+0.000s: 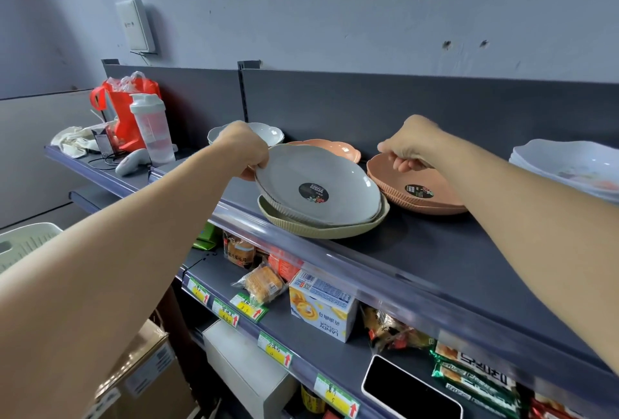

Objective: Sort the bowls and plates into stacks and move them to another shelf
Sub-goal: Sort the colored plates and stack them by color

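On the top shelf [452, 251], near its front edge: both of my hands are at the dishes.

Left grip: my left hand [243, 147] is clamped on the far left rim of the grey plate [318, 184], thumb side over the rim, fingers under it, so I can tip it with one hand.

Grey plate: tilted, left edge raised, right edge resting in the cream plate [321, 231] below. I judge the tilt is there to free it from the nest or seat it squarely; which one, I cannot tell.

Cream plate: flat on the shelf, overhanging nothing, serving as the base of this stack.

Right grip: my right hand [410, 147] has its fingers curled over the far rim of the pink plate [415, 189], closed on that edge. I judge it steadies that stack while the left works.

Pink plate: to the right of the grey one, rims nearly touching, seemingly atop another of the same colour.

Bowls: a pale bowl [268, 133] and a pink bowl [338, 149] sit farther back, against the rear panel, apart from the plates, which keeps kinds separate.

White dishes [569, 167]: stacked at the far right, well apart.

Lower shelf [301, 348]: packed with snacks and price tags, little bare room.

Risk: a one-edge hold on a smooth plate could slip.
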### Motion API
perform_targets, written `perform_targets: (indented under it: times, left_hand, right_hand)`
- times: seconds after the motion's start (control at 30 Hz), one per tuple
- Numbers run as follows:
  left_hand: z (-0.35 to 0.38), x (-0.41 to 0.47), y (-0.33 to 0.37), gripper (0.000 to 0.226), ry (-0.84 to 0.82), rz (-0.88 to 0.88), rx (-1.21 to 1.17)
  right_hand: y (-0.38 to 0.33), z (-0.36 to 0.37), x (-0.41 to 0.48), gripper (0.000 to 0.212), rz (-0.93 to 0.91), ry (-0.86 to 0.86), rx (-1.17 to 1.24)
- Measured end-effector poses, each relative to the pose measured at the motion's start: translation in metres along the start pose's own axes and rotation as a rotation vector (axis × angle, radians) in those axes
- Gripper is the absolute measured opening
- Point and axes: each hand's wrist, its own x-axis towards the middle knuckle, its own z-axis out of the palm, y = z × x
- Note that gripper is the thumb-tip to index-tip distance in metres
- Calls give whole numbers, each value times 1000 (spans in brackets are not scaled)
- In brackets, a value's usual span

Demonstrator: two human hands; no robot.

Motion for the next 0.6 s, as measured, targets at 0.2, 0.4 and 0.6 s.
perform_targets:
  times: [0.2,0.4,0.6]
  left_hand:
    - [-35,20,-9,15,96,-66,-189]
    - [-62,86,-33,25,195,-168,-452]
    - [-66,171,-57,24,165,-228,-509]
  right_hand:
    - [-21,6,13,27,-71,102,73]
    - [-49,31,30,22,-88,-7,19]
    - [-77,62,62,20,9,-104,-65]
